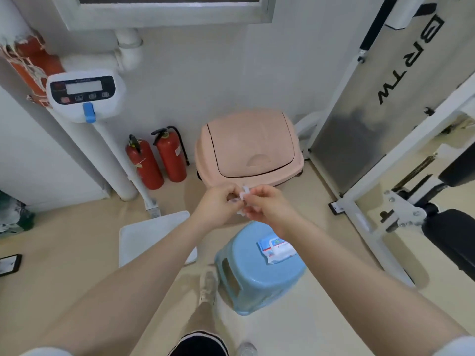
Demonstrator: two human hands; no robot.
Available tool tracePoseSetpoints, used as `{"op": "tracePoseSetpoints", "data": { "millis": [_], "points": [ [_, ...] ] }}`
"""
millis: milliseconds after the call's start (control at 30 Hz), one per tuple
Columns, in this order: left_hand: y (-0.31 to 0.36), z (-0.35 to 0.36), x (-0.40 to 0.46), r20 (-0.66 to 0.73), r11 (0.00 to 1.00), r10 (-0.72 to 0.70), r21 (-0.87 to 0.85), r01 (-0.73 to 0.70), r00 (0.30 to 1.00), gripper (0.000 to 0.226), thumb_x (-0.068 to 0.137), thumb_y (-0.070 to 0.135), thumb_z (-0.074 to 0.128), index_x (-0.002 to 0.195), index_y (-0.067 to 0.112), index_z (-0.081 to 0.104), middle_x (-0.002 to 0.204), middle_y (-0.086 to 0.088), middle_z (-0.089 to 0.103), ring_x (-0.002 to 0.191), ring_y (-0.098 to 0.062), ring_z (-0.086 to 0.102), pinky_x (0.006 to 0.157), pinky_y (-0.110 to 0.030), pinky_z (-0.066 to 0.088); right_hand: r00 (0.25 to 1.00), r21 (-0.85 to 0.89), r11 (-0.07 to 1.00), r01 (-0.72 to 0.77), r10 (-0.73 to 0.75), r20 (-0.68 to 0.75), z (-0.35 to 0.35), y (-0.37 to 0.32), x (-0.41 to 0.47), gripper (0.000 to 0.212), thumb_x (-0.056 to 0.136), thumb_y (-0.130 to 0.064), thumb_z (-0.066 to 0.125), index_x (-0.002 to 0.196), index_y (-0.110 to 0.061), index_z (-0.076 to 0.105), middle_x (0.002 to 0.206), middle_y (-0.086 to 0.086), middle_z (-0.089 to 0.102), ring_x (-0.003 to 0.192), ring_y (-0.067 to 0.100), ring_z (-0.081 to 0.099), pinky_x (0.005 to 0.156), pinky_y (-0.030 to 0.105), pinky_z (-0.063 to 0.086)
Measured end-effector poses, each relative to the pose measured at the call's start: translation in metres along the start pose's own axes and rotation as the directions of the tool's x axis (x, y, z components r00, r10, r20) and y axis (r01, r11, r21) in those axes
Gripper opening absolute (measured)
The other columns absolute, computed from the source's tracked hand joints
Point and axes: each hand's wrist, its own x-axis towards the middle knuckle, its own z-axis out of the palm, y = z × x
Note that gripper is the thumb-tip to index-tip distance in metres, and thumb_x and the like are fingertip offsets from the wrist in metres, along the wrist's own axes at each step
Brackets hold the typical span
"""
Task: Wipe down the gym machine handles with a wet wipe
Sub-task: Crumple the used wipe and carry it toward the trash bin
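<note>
A small crumpled white wet wipe (243,197) is pinched between my left hand (218,205) and my right hand (267,206), held in front of me just short of the pink bin. Both hands grip it with their fingertips. Below my right wrist, a blue and white pack of wet wipes (279,249) lies on top of a light blue plastic stool (253,278). The white frame of the gym machine (359,194) rises at the right, with black padded parts (452,235) beside it. No machine handle is clearly visible.
A pink lidded bin (248,147) stands against the wall ahead. Two red fire extinguishers (156,160) sit to its left, beside a white standing scale with a display head (84,95) and its platform (151,237). My foot (208,286) is left of the stool.
</note>
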Motion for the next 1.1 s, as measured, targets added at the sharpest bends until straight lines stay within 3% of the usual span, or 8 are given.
{"op": "tracePoseSetpoints", "data": {
  "millis": [200,333,533,667,800,933,1000,1100],
  "points": [
    [-0.075,0.010,0.148,0.222,0.974,-0.018,0.223,-0.033,0.975,0.033,0.089,0.019,0.054,0.121,0.013,0.054,0.123,-0.004,0.060,0.107,-0.019,0.058,0.094,-0.030,0.045,0.959,-0.007,0.998,-0.056,0.052,-0.278,-0.045,0.003,0.149,0.024,0.081,0.009,0.057,0.069,-0.010,0.049,0.069,0.007,0.052,0.062,0.021,0.055,0.071,0.032,0.053],
    [-0.134,0.006,0.240,0.405,0.693,0.032,0.650,-0.312,0.914,0.043,0.073,0.012,0.046,0.111,0.002,0.063,0.127,-0.015,0.058,0.109,-0.034,0.059,0.088,-0.038,0.046,0.889,-0.166,0.984,-0.060,-0.023,-0.457,-0.067,0.008,0.243,0.024,0.075,0.006,0.059,0.071,-0.017,0.053,0.072,-0.002,0.053,0.071,0.022,0.053,0.077,0.042,0.051],
    [-0.202,0.027,0.342,0.514,0.253,0.130,0.810,-0.530,0.848,0.037,0.059,0.019,0.068,0.093,0.006,0.073,0.120,-0.017,0.063,0.108,-0.034,0.061,0.103,-0.043,0.026,0.885,-0.668,0.737,-0.103,-0.239,-0.399,-0.096,0.032,0.343,0.019,0.081,0.005,0.052,0.092,-0.004,0.066,0.098,0.011,0.060,0.081,0.019,0.053,0.065,0.016,0.032],
    [-0.222,0.032,0.362,0.484,0.243,0.080,0.838,-0.488,0.871,0.061,0.053,0.035,0.080,0.108,0.010,0.070,0.129,-0.011,0.058,0.120,-0.029,0.054,0.100,-0.042,0.024,0.914,-0.796,0.579,-0.178,-0.201,-0.351,-0.118,0.054,0.383,0.030,0.082,0.006,0.045,0.102,0.000,0.066,0.115,0.014,0.054,0.092,0.032,0.058,0.074,0.026,0.040],
    [-0.240,0.037,0.372,0.470,0.261,0.148,0.830,-0.493,0.870,0.051,0.078,0.028,0.039,0.114,0.002,0.064,0.132,-0.014,0.056,0.126,-0.033,0.045,0.112,-0.043,0.008,0.956,-0.908,0.320,-0.269,-0.028,-0.293,-0.138,0.073,0.410,0.028,0.084,-0.001,0.043,0.103,-0.003,0.063,0.119,0.013,0.052,0.093,0.031,0.058,0.073,0.031,0.043],
    [-0.244,0.042,0.382,0.475,0.229,0.098,0.844,-0.484,0.874,0.058,0.082,0.029,0.025,0.121,0.003,0.060,0.136,-0.015,0.052,0.128,-0.031,0.046,0.114,-0.042,0.003,0.957,-0.962,0.010,-0.272,0.109,-0.269,-0.143,0.087,0.428,0.036,0.093,-0.030,0.037,0.118,-0.016,0.059,0.134,0.006,0.049,0.133,0.026,0.030,0.111,0.035,0.017],
    [-0.243,0.044,0.385,0.474,0.221,0.115,0.844,-0.488,0.873,0.058,0.082,0.029,0.025,0.119,0.004,0.061,0.136,-0.017,0.051,0.128,-0.032,0.046,0.113,-0.042,0.004,0.949,-0.955,-0.051,-0.292,0.106,-0.296,-0.143,0.090,0.431,0.040,0.095,-0.035,0.032,0.120,-0.018,0.059,0.138,0.007,0.045,0.137,0.026,0.023,0.114,0.039,0.007],
    [-0.235,0.044,0.384,0.447,0.224,0.111,0.859,-0.460,0.888,0.054,0.081,0.028,0.031,0.120,0.004,0.061,0.139,-0.018,0.047,0.129,-0.033,0.044,0.113,-0.042,0.005,0.969,-0.969,0.026,-0.244,-0.043,-0.245,-0.139,0.090,0.420,0.024,0.087,-0.020,0.049,0.099,-0.009,0.067,0.107,0.012,0.060,0.109,0.032,0.051,0.095,0.040,0.034]
  ]
}}
